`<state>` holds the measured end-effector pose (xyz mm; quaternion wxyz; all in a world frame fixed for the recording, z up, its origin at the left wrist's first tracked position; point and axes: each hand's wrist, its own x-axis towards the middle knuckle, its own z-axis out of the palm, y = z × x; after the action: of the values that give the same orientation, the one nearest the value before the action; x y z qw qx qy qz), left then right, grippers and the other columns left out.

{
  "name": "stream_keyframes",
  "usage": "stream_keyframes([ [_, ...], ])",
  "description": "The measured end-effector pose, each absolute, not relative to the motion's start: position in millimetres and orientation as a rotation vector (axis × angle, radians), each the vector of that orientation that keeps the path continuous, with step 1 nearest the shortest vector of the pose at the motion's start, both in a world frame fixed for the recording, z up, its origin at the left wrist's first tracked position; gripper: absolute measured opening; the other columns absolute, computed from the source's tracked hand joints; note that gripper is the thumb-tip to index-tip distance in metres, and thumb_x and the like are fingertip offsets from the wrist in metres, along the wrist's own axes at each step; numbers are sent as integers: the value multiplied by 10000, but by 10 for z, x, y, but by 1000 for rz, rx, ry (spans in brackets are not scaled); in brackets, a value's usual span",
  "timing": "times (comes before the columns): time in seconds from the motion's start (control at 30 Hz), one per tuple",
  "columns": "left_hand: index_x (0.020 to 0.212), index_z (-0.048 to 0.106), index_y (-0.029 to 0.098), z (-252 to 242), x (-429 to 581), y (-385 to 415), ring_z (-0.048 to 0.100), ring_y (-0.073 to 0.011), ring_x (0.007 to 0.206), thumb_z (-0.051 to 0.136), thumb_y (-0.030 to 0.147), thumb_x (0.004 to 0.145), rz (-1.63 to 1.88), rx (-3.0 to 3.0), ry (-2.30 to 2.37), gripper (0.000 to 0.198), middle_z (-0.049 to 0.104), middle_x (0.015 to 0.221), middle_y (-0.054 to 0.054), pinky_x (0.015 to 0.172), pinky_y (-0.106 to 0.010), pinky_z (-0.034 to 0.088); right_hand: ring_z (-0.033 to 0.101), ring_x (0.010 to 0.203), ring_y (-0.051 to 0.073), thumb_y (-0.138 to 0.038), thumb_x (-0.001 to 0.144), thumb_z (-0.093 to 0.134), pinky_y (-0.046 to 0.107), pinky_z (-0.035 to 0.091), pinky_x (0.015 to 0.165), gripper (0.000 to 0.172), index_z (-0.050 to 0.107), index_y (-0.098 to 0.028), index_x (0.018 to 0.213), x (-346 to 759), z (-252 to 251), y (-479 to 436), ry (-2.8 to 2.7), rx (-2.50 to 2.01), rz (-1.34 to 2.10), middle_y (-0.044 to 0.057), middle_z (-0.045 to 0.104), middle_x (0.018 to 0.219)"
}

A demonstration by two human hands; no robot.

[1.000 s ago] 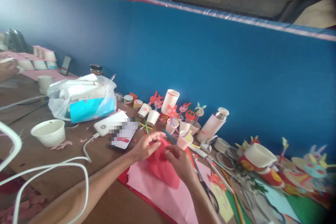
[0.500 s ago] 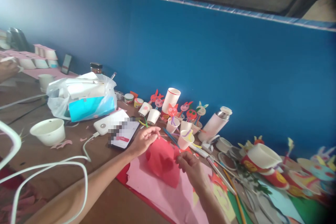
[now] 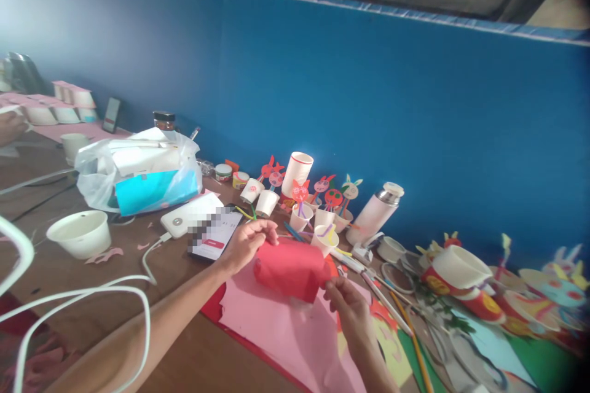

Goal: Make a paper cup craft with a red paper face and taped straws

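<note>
A sheet of red paper (image 3: 290, 271) hangs bent into a loose curve above the pink paper (image 3: 262, 325). My left hand (image 3: 251, 241) is closed in a pinch at the red sheet's upper left edge. At the sheet's right side, my right hand (image 3: 349, 302) pinches its edge between thumb and fingers. Just behind the sheet stand small paper cups (image 3: 325, 239), some with cut-paper animal heads (image 3: 300, 190) on strips. A phone (image 3: 216, 239) with a lit screen lies beside my left hand.
Left of the phone are a white power bank (image 3: 187, 216), a stuffed plastic bag (image 3: 94, 175) and a white bowl (image 3: 80, 234). A white cable loops at front left. A thermos (image 3: 375, 215), pencil (image 3: 417, 344) and decorated cups (image 3: 461, 270) stand or lie rightward. Another person's hand (image 3: 13, 126) shows far left.
My right hand has moved slightly right and down with its edge of the red paper. The sheet now spreads wider and curves more like a tube. My left hand stays at its corner.
</note>
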<state>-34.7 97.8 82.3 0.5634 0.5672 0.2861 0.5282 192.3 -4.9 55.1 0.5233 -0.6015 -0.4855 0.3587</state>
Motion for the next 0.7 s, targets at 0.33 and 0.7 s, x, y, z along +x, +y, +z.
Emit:
stream_keyframes([
  [0.33,891,631,118,910,-163,699,616,-152,677,546,125,716,1018,1052,327,195,646,737,-39,741,-303,456,493,582,98,-414,741,651,196,405,555,235,588,-189,759,2395,578,-44,-828,-1269,824,-29,575,654],
  [0.7,876,683,145,653,-1,441,634,-148,704,418,21,691,429,1808,439,346,677,771,-35,662,-239,489,466,548,120,-446,774,595,233,375,547,272,596,-178,727,2384,621,-55,-1132,-1370,789,-21,540,591],
])
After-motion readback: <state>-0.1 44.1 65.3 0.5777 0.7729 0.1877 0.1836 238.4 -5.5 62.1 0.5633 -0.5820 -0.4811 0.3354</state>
